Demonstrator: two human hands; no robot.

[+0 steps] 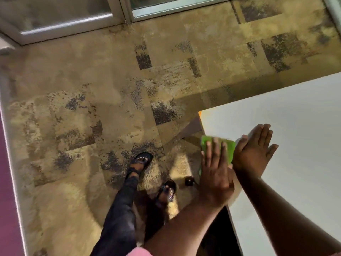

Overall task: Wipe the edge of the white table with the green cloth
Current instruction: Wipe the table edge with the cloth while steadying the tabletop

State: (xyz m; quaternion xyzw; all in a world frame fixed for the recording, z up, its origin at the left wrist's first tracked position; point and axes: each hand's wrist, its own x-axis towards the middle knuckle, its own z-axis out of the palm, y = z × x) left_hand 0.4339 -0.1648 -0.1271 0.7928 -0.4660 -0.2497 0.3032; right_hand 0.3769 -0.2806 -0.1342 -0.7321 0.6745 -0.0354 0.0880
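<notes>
The white table (287,115) fills the right side of the view, its left edge running from the near corner down toward me. A green cloth (227,147) lies folded over that left edge, near the corner. My left hand (215,174) presses flat on the cloth with straight fingers, the palm overhanging the table edge. My right hand (253,154) rests flat on the table top just right of the cloth, fingers spread and touching its right side.
Patterned tan and dark carpet (110,100) covers the floor to the left. My sandalled feet (142,161) stand beside the table. A small dark table foot or caster (189,181) shows under the edge. Glass door frames (121,13) run along the far side.
</notes>
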